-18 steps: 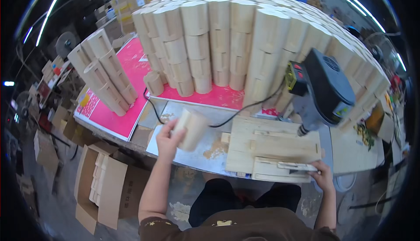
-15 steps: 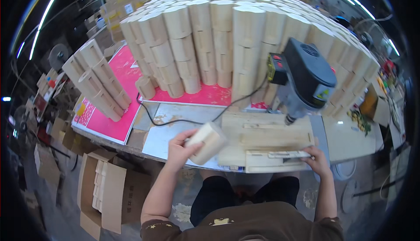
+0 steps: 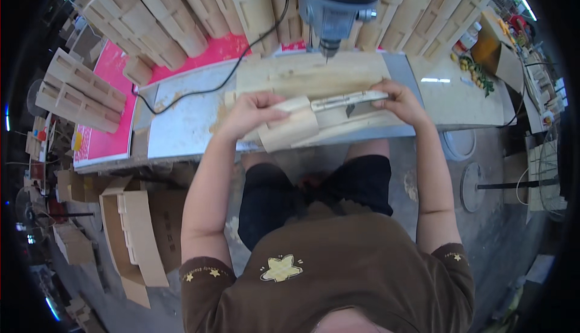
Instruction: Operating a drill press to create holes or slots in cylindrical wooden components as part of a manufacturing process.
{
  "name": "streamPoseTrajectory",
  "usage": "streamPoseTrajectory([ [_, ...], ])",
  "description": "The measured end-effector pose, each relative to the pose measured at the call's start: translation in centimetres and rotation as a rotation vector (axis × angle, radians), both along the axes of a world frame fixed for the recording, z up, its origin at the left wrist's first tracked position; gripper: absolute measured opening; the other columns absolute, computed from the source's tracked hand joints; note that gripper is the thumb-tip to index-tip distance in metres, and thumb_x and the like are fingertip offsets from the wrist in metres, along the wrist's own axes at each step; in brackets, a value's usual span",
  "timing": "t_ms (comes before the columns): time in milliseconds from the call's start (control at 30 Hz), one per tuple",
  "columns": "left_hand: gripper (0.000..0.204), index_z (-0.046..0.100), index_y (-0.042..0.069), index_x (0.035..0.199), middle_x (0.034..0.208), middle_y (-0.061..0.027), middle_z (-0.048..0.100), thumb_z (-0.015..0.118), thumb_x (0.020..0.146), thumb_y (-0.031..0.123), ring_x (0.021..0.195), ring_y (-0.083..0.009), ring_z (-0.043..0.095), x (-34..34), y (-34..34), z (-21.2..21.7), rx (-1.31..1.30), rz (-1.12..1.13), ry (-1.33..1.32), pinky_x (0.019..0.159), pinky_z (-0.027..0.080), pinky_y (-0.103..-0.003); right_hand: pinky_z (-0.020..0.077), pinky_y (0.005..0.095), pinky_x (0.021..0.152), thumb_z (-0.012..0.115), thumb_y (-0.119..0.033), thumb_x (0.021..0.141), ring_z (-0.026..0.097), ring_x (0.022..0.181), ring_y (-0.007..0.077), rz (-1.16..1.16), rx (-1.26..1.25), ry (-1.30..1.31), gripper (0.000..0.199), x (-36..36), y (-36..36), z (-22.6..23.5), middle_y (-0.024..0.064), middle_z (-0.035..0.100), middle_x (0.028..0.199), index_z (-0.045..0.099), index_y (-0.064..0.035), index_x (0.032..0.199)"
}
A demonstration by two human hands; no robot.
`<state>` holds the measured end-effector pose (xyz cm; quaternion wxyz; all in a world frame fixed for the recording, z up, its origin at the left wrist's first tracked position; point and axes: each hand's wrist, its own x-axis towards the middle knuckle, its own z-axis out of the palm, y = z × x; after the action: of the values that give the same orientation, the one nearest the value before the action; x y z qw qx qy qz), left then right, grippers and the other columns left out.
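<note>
Holding a wooden cylinder (image 3: 294, 132) and a slim strip (image 3: 345, 100)

The left hand (image 3: 257, 114) grips the cylinder, which extends just to this hand's right. The right hand (image 3: 402, 102) pinches the strip's right end; its other end meets the cylinder, though whether inside it is unclear. Beyond the 2 hands, a drill (image 3: 333, 22) points down at a board (image 3: 284, 72).

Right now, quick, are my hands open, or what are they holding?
Left hand: closed, holding a pale, rounded wooden cylinder.
Right hand: closed, fingers gripping the end of a long, thin, whitish strip.
</note>
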<state>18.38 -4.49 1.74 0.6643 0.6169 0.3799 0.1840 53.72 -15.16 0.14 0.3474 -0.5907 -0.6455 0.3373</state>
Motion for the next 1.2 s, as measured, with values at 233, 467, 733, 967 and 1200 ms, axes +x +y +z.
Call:
streamPoseTrajectory([
  [233, 0.042, 0.064, -0.005, 0.108, 0.091, -0.009, 0.069, 0.077, 0.073, 0.015, 0.079, -0.01, 0.062, 0.7, 1.4, -0.5, 0.039, -0.133, 0.025, 0.073, 0.047, -0.024, 0.0459, 0.0263, 0.084, 0.068, 0.0, 0.078, 0.057, 0.094, 0.0124, 0.042, -0.038, 0.129, 0.028, -0.7, 0.1, 0.9, 0.0026, 0.06, 0.098, 0.065, -0.0032, 0.106],
  [467, 0.037, 0.062, -0.004, 0.109, 0.096, -0.0085, 0.066, 0.07, 0.083, 0.021, 0.084, -0.0101, 0.059, 4.4, -0.7, -3.2, 0.121, 0.133, -0.091, 0.076, 0.045, -0.023, 0.0438, 0.0329, 0.087, 0.069, -0.003, 0.074, 0.057, 0.097, 0.0242, 0.125, 0.154, -0.078, 0.033, -2.1, -0.2, 0.5, 0.009, 0.06, 0.099, 0.062, -0.0015, 0.106],
  [733, 0.024, 0.052, 0.0, 0.104, 0.091, -0.0037, 0.053, 0.053, 0.094, 0.021, 0.083, -0.0128, 0.049, 7.4, -3.3, -4.8, 0.409, 1.033, -0.341, 0.076, 0.042, -0.026, 0.047, 0.0328, 0.078, 0.073, -0.002, 0.07, 0.058, 0.091, 0.0262, -0.062, 0.271, 0.043, 0.036, -4.5, -0.8, -0.7, 0.0098, 0.059, 0.093, 0.062, -0.0025, 0.104],
  [967, 0.043, 0.051, -0.002, 0.115, 0.106, -0.0187, 0.054, 0.066, 0.079, 0.014, 0.095, -0.0316, 0.053, 6.1, -9.2, -7.1, 0.946, 0.529, -0.12, 0.084, 0.044, -0.037, 0.0472, 0.0343, 0.072, 0.075, -0.002, 0.065, 0.057, 0.083, 0.0283, -0.223, 0.424, -0.2, 0.036, -3.6, -2.2, -1.5, 0.011, 0.058, 0.086, 0.064, -0.0042, 0.099],
  [1200, 0.058, 0.057, 0.001, 0.114, 0.104, -0.0144, 0.058, 0.077, 0.064, 0.022, 0.094, -0.0313, 0.055, 7.7, -4.9, -7.5, 1.008, 0.52, 0.063, 0.086, 0.04, -0.042, 0.0466, 0.0325, 0.075, 0.074, -0.001, 0.066, 0.059, 0.082, 0.0268, -0.324, 0.382, -0.247, 0.038, -2.0, 2.0, -1.2, 0.0113, 0.06, 0.087, 0.064, -0.0028, 0.103],
])
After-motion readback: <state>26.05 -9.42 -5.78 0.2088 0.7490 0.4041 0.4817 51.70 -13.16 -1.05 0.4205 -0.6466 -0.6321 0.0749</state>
